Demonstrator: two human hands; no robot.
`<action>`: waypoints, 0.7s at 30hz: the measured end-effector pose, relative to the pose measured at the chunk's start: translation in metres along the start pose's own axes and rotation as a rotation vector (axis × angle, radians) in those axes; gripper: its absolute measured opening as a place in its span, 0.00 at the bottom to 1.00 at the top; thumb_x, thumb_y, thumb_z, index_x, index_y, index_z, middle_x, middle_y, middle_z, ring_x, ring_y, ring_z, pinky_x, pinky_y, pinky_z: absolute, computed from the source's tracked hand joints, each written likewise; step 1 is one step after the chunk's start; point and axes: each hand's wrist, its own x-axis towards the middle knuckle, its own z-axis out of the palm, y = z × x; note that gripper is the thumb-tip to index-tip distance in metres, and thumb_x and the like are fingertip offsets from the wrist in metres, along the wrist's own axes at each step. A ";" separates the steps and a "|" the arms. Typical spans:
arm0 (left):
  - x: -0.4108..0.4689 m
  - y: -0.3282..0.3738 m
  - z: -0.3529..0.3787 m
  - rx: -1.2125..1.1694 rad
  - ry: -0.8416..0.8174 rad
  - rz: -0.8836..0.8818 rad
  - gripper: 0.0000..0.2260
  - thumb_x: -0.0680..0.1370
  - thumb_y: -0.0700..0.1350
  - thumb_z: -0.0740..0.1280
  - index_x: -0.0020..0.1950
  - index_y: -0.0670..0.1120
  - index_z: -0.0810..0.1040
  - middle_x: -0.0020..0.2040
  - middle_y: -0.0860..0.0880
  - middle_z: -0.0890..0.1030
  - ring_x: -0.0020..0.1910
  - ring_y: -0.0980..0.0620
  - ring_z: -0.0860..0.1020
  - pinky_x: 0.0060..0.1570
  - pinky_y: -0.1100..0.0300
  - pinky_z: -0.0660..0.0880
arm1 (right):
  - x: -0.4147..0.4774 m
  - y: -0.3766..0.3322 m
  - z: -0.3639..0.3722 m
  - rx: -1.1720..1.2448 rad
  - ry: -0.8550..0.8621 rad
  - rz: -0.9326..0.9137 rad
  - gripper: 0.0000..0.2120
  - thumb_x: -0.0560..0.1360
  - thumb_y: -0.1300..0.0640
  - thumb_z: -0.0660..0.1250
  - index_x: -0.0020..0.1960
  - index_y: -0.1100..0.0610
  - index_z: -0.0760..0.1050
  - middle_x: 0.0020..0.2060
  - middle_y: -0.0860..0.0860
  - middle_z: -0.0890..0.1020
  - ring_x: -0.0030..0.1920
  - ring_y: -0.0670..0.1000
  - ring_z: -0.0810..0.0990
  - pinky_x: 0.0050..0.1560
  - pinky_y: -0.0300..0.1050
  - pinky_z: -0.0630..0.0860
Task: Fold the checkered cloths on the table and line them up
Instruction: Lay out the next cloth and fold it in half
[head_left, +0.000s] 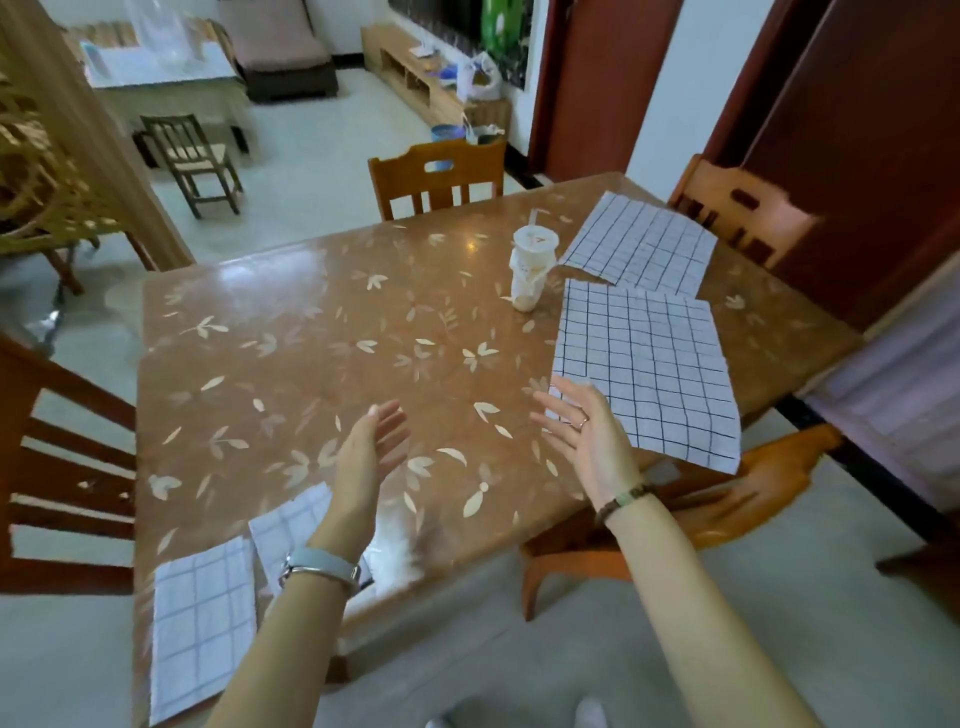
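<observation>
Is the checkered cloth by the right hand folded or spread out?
Spread out: the cloth by the right hand lies as one flat sheet, full grid showing, near corner overhanging the table edge.

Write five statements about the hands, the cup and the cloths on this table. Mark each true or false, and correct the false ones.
1. The left hand and right hand both hold nothing. True.
2. The drink cup lies on its side. False: it stands upright, with a straw through its lid.
3. Two folded cloths lie at the near left corner of the table. True: the outer folded cloth lies beside the inner folded cloth.
4. Only one cloth remains unfolded. False: the near unfolded cloth and the far unfolded cloth both lie spread out.
5. The near unfolded cloth lies wholly on the table. False: one corner hangs over the edge.
</observation>
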 end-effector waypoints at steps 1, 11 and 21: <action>0.001 0.000 0.011 0.013 -0.024 0.017 0.17 0.85 0.51 0.53 0.63 0.47 0.78 0.62 0.46 0.80 0.60 0.48 0.79 0.54 0.55 0.75 | 0.000 -0.005 -0.009 0.015 0.014 -0.006 0.17 0.81 0.45 0.54 0.61 0.51 0.76 0.58 0.53 0.82 0.56 0.53 0.82 0.63 0.50 0.73; 0.002 0.008 0.131 0.034 -0.191 0.092 0.16 0.84 0.53 0.54 0.60 0.52 0.79 0.61 0.49 0.81 0.60 0.50 0.80 0.58 0.52 0.76 | 0.001 -0.044 -0.115 0.116 0.128 -0.044 0.17 0.81 0.45 0.56 0.62 0.51 0.76 0.57 0.53 0.82 0.56 0.54 0.82 0.63 0.51 0.74; -0.021 -0.022 0.261 -0.010 -0.307 0.103 0.18 0.85 0.54 0.52 0.63 0.49 0.77 0.62 0.48 0.81 0.62 0.49 0.79 0.60 0.50 0.75 | 0.001 -0.075 -0.262 0.163 0.199 -0.073 0.19 0.81 0.43 0.53 0.62 0.51 0.74 0.59 0.53 0.81 0.58 0.53 0.81 0.64 0.52 0.72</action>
